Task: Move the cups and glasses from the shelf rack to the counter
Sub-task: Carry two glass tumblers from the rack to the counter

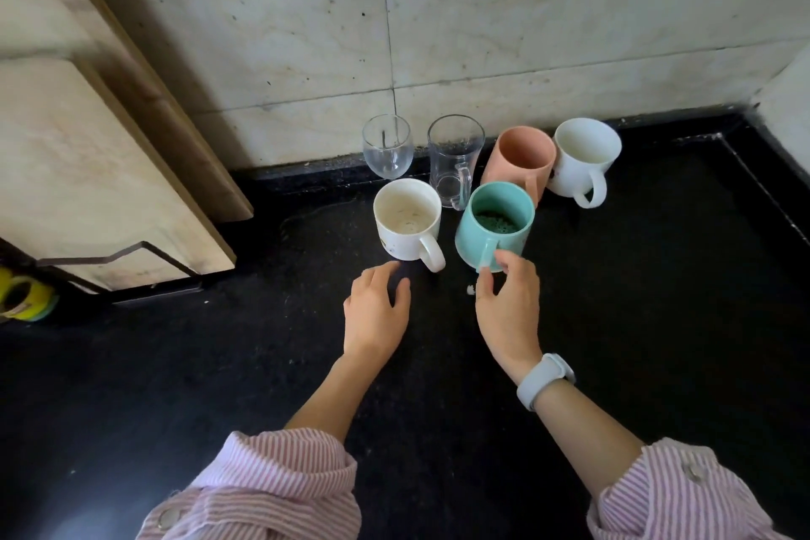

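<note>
Daylight falls soft and even on the wall [526, 13], bright up top. My black counter [657, 320] reads very dark, little detail. Cabinet [87, 145] throws a diagonal shadow on the wall behind it. Lower left corner dim, hazy. Wide-angle bend at edges; my sleeves [271, 491] slightly soft. Faint glints on glasses [388, 147].

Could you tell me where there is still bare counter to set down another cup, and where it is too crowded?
The counter is bare right of the teal mug, below the white mug. More room lies left of the cream mug, toward the boards. The wall row is crowded: wine glass, glass mug, pink mug. Both hands, right hand and left hand, occupy the front.
</note>
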